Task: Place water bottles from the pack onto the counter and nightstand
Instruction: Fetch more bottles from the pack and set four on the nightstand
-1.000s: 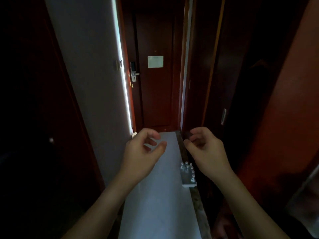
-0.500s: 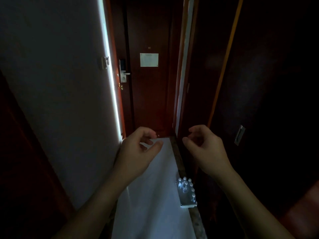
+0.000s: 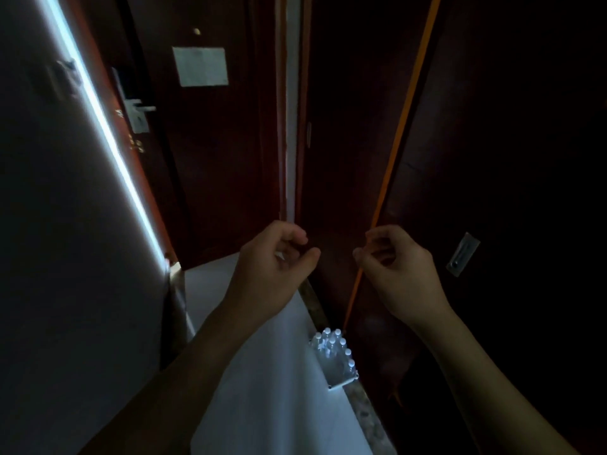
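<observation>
A shrink-wrapped pack of small water bottles point(image 3: 335, 357) with white caps stands on the pale floor at the right side of a dim hallway, against the dark wooden wall. My left hand point(image 3: 274, 269) and my right hand point(image 3: 399, 272) are both raised in front of me, well above the pack. Each hand has its fingers loosely curled and holds nothing. No counter or nightstand is in view.
A dark wooden entry door point(image 3: 210, 142) with a white notice and a metal lock handle point(image 3: 136, 114) closes the hallway ahead. A pale wall point(image 3: 65, 241) with a bright edge runs along the left. Dark wooden panels with a recessed metal pull point(image 3: 462, 254) line the right.
The view has moved forward down the hallway and tilted down. The bottle pack now sits closer and lower in view. Both hands keep the same curled, empty pose.
</observation>
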